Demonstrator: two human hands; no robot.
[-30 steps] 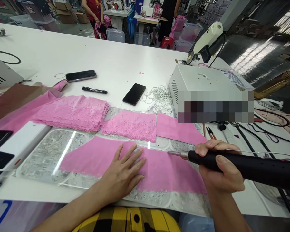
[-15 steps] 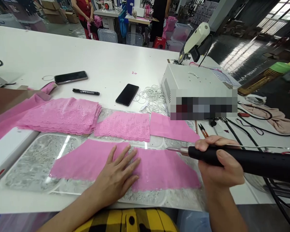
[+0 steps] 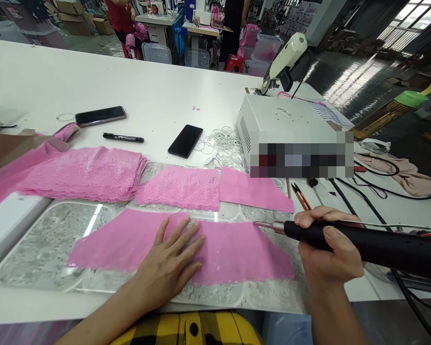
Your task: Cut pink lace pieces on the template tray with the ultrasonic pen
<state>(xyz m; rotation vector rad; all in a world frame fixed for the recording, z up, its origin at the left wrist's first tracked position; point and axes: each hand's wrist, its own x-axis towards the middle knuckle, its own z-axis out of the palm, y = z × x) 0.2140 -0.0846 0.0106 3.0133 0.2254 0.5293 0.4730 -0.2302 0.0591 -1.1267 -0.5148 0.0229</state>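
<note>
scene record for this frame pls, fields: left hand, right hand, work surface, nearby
left hand: left hand flat on pink lace piece
right hand: right hand grips black heat-cutter wand, metal tip at the lace's upper right edge
work surface: glass plate on white table
nearby: lace stack, two phones, marker, white control box

— How is the left hand (image 3: 168, 263) lying?
— It is lying flat, palm down, fingers spreading forward.
— And the right hand (image 3: 326, 254)?
— It is curling in a closed grip, thumb lying on top, forearm reaching in from the near edge.
</note>
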